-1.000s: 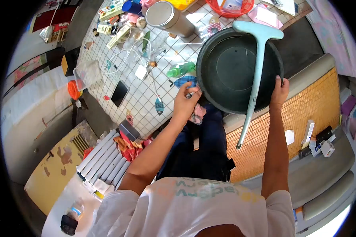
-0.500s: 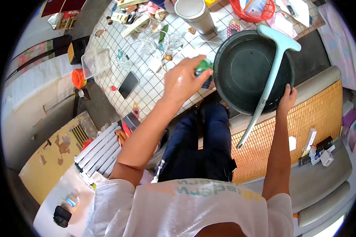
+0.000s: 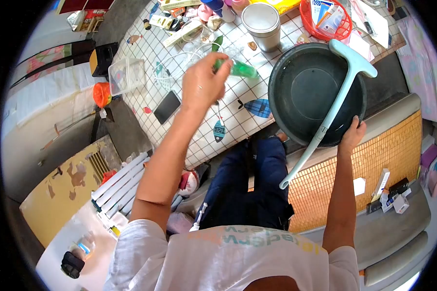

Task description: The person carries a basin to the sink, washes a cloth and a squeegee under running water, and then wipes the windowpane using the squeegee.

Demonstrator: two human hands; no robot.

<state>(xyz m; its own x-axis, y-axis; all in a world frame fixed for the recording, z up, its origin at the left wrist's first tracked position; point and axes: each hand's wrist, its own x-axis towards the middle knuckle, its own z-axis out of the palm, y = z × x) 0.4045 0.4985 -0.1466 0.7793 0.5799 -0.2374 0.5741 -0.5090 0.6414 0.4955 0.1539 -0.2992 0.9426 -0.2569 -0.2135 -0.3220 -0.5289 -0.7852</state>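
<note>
My left hand (image 3: 203, 80) is closed over the table around one end of a green see-through thing (image 3: 243, 69). Motion blurs it, so its exact kind is unclear; it is long and shaped like a small bottle. With my right hand (image 3: 352, 137) I grip the near right rim of a dark round basin (image 3: 275, 104), tilted at the table's edge. A light blue T-headed squeegee-like tool (image 3: 336, 104) lies across the basin, its handle end sticking out over the near rim. No liquid shows in the basin.
The tiled-pattern table (image 3: 199, 145) carries a phone (image 3: 167, 107), a white cable, a steel tumbler (image 3: 261, 26), a red basket (image 3: 345, 28) and a clear plastic box (image 3: 126, 76). A bench with a woven mat (image 3: 320, 179) stands at the right, small boxes on it.
My left hand has moved left, away from the basin, carrying the green thing with it. The right hand still holds the basin rim. The view has shifted slightly.
</note>
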